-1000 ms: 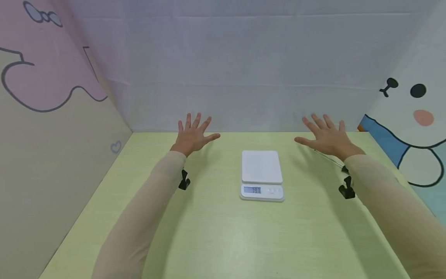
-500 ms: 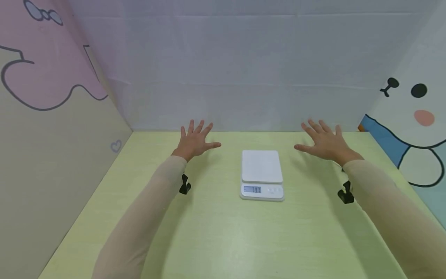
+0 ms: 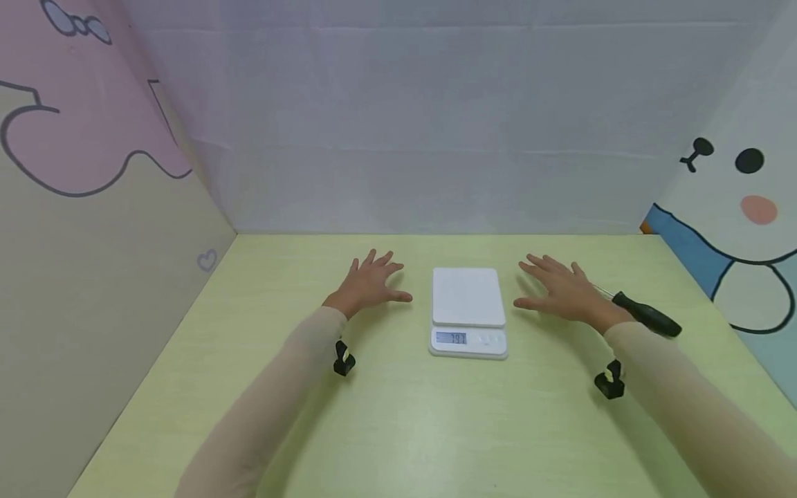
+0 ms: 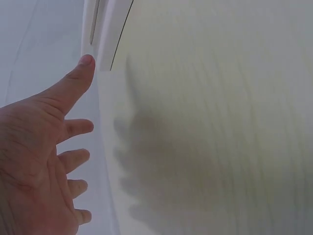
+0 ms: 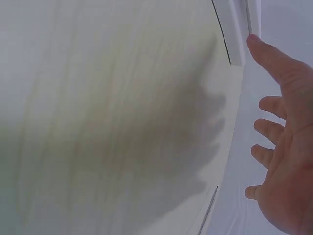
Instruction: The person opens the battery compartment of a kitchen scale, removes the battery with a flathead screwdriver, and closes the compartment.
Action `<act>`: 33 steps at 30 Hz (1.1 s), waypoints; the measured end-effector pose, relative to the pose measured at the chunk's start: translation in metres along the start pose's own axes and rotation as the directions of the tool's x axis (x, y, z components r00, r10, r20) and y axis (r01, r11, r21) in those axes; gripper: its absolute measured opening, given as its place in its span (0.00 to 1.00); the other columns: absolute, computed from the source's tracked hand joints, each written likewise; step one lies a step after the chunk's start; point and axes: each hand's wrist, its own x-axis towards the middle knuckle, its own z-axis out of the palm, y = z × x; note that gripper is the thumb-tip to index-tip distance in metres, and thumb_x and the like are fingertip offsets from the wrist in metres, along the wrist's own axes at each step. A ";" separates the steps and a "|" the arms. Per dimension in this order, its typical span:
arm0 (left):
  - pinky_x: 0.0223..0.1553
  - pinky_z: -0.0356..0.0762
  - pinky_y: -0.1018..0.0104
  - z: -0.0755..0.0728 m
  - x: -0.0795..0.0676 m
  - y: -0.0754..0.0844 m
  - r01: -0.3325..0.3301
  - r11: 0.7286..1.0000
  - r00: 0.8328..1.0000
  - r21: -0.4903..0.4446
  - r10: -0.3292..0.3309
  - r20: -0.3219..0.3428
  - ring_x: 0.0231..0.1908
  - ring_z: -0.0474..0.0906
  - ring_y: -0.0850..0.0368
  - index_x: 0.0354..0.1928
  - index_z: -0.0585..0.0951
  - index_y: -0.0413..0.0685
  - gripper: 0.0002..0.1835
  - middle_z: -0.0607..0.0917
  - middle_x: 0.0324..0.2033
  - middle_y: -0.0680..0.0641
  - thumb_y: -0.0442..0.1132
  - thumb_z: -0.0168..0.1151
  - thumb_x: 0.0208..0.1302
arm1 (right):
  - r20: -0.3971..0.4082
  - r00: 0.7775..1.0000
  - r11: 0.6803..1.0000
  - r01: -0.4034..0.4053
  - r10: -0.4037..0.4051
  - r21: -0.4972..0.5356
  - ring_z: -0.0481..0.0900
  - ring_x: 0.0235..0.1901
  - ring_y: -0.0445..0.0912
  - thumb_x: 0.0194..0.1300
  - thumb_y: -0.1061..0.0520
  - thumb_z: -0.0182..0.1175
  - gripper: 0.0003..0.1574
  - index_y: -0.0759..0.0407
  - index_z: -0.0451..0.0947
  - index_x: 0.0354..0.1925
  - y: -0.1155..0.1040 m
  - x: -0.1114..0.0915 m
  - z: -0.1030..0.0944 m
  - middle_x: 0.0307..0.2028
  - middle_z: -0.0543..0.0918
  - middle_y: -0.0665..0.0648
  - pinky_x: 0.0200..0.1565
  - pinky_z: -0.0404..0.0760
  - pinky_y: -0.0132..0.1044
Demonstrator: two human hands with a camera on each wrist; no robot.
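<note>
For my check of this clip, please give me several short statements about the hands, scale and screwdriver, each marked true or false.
1. The digital scale sits between the left hand and the right hand. True.
2. The left hand grips the scale. False: it holds nothing.
3. The screwdriver lies on the left hand's side of the scale. False: it lies on the right hand's side.
4. The scale's platform bears no load. True.
5. The scale's display is blank. False: it shows digits.
</note>
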 end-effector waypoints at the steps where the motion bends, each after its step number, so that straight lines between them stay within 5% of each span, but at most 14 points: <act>1: 0.72 0.37 0.35 0.003 -0.001 0.002 -0.006 1.000 1.000 -0.003 0.006 0.002 0.77 0.39 0.41 0.73 0.64 0.61 0.46 0.54 0.77 0.48 0.71 0.61 0.55 | 0.003 1.000 1.000 0.005 -0.005 0.009 0.48 0.74 0.66 0.62 0.28 0.58 0.56 0.59 0.56 0.74 -0.001 0.000 0.003 0.75 0.54 0.65 0.65 0.40 0.75; 14: 0.73 0.42 0.38 0.024 -0.015 0.022 -0.020 0.997 0.996 -0.076 0.026 0.084 0.76 0.45 0.40 0.71 0.67 0.65 0.46 0.57 0.76 0.46 0.65 0.71 0.50 | 0.042 0.997 0.993 0.061 -0.065 0.102 0.51 0.72 0.68 0.58 0.34 0.65 0.52 0.58 0.63 0.71 -0.013 -0.005 0.029 0.74 0.57 0.67 0.62 0.45 0.78; 33: 0.74 0.42 0.39 0.022 -0.013 0.039 0.027 0.994 0.991 -0.105 -0.013 0.135 0.77 0.38 0.38 0.73 0.63 0.72 0.51 0.47 0.78 0.43 0.63 0.76 0.44 | 0.093 0.994 0.987 0.036 -0.051 0.157 0.49 0.72 0.71 0.56 0.38 0.68 0.51 0.58 0.64 0.71 -0.018 -0.004 0.029 0.74 0.54 0.69 0.61 0.45 0.79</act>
